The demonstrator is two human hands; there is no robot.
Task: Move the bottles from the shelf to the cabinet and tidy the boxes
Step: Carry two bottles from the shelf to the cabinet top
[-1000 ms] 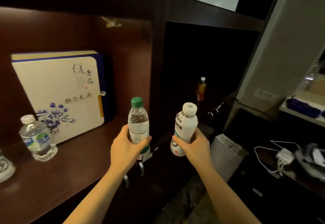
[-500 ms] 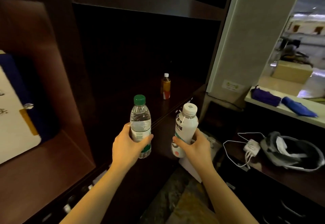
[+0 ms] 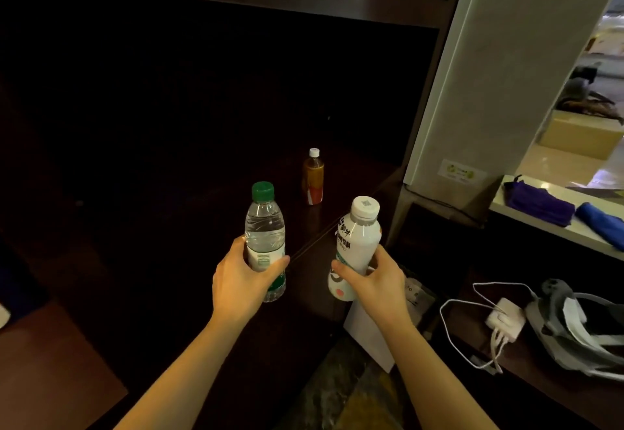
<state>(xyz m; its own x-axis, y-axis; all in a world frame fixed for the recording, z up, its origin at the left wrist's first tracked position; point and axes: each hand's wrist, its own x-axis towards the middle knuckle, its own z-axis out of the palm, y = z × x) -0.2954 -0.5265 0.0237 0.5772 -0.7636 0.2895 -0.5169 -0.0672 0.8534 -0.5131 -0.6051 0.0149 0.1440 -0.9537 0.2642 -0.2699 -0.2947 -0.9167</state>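
My left hand point(image 3: 241, 281) grips a clear water bottle point(image 3: 265, 227) with a green cap, held upright. My right hand point(image 3: 374, 286) grips a white drink bottle point(image 3: 356, 240) with a white cap, tilted slightly left. Both bottles hover in front of a dark wooden cabinet compartment point(image 3: 202, 125). Deeper inside it, an amber tea bottle point(image 3: 313, 178) with a white cap and red label stands upright on the dark surface. The blue-and-white box is almost out of frame; only a dark blue edge point(image 3: 13, 281) shows at the far left.
A grey pillar point(image 3: 506, 75) rises to the right of the cabinet. At the lower right lie a white charger with cables point(image 3: 503, 323) and a grey headset point(image 3: 580, 331). Folded purple and blue cloths point(image 3: 540, 203) rest on a white ledge. A white carton point(image 3: 371, 335) stands below my right hand.
My view has swung right, away from the shelf with the box and the remaining bottle, toward the dark cabinet compartment. Both hands have carried their bottles along, nearer the amber bottle.
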